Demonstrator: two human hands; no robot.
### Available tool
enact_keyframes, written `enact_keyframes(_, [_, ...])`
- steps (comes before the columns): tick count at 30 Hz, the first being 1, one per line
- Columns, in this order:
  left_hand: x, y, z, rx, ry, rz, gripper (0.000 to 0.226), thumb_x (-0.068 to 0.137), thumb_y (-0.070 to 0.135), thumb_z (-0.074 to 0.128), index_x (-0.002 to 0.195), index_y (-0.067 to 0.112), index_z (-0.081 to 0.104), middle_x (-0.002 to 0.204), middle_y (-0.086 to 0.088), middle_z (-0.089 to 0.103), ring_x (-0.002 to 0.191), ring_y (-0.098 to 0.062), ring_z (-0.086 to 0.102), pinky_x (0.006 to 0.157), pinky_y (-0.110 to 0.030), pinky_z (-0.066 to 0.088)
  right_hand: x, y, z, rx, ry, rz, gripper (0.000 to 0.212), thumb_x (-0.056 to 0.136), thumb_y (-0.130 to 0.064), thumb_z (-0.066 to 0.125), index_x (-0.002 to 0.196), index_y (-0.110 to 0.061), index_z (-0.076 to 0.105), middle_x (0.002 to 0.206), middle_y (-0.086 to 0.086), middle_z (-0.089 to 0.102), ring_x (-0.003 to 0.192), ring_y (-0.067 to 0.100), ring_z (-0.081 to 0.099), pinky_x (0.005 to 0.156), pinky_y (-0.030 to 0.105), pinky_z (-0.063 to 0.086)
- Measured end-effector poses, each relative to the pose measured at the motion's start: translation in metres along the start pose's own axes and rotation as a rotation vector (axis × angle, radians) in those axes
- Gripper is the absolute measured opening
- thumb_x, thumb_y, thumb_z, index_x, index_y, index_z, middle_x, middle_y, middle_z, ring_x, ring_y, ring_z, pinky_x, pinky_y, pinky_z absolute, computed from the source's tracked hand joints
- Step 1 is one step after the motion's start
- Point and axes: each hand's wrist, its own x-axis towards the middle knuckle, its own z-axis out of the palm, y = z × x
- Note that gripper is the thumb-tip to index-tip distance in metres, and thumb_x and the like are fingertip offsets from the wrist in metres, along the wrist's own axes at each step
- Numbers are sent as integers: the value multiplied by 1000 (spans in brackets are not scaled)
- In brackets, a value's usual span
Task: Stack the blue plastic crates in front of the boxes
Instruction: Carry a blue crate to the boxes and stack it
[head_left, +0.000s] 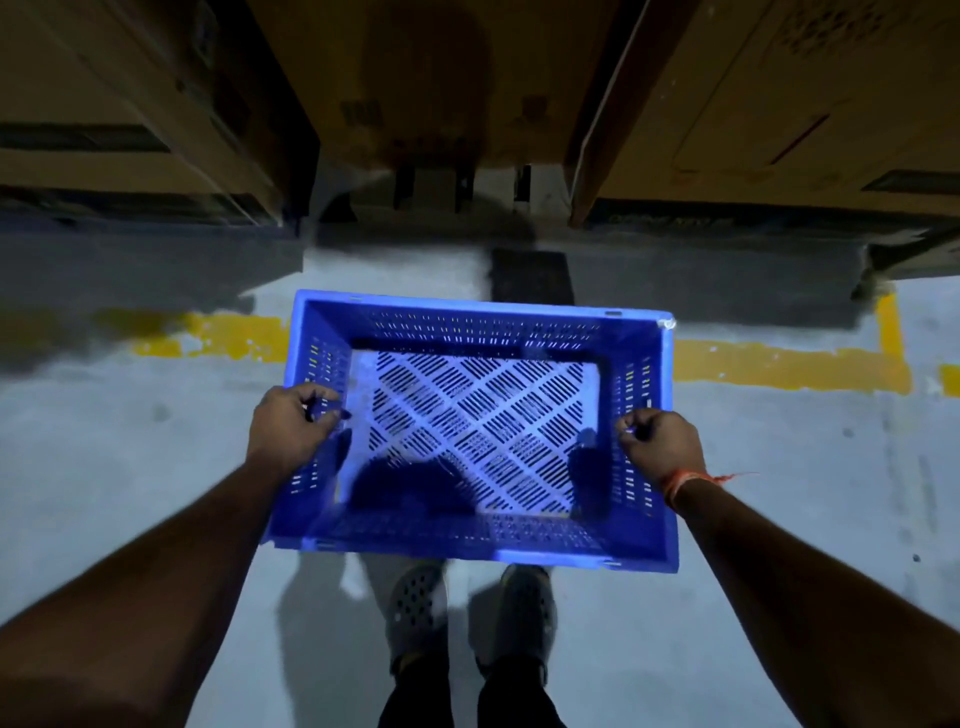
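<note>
Nearest, the person's two feet in perforated grey clogs (415, 613) stand on the pale concrete floor (130, 493), just behind the crate's near edge. A single blue plastic crate (478, 545) is held level and open side up between both arms. The left hand (291, 428) is clamped over the left wall, fingers curled inside the rim. The right hand (660, 447) is closed likewise over the right wall; an orange thread (685, 480) is tied around that wrist. The crate is empty, its slotted base showing the floor beneath.

Beyond the crate, a worn yellow floor line (779, 366) runs left to right and turns away at the far right. A dark mat (530, 278) lies on the floor just past the crate's far edge. Farthest, tall cardboard boxes (805, 104) stand on the left, centre and right, with narrow gaps between them. The lighting is dim, and print on the boxes is unreadable.
</note>
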Motion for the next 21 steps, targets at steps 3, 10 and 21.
enact_keyframes(3, [4,-16,8,10,20,-33,26,74,20,81,98,29,75,70,-8,66,63,-26,65,70,-34,53,6,-1,11,-15,62,-2,8,76,-25,69,73,-31,64,77,10,69,78,30,67,76,32,52])
enact_keyframes(10, [7,-17,-4,33,-42,-77,32,68,23,83,96,35,73,76,-13,70,73,-30,67,72,-34,52,9,-14,16,-17,60,8,10,73,-24,71,81,-28,69,84,11,68,78,31,65,79,33,52])
enact_keyframes(21, [5,-19,-12,-12,-40,-70,21,73,17,82,88,27,73,82,-1,73,76,-22,67,69,-27,42,-3,-27,11,14,115,-16,13,72,-24,75,79,-31,67,74,5,64,72,23,59,70,28,46])
